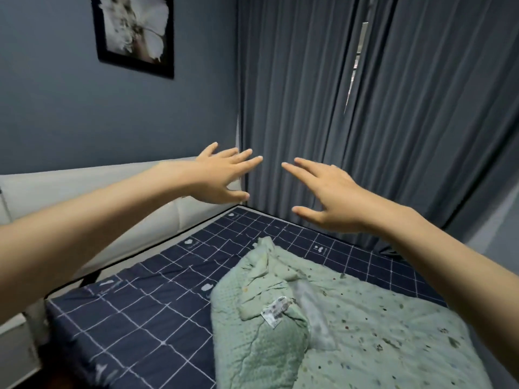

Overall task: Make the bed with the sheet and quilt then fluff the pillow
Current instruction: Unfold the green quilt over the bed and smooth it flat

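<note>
Both the left hand (222, 178) and right hand (328, 197) were held out above the bed, fingers spread wide, nothing gripped. The green quilt (323, 318) was bunched on the navy grid sheet (140, 313), already laid flat. Quilt judged light, soft, floppy; best pinched at its far crumpled edge (266, 248) and drawn toward the headboard (92, 192).

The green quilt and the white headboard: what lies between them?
In the head view, only navy grid-patterned sheet separates the rumpled green quilt from the white headboard; no pillow there.
</note>
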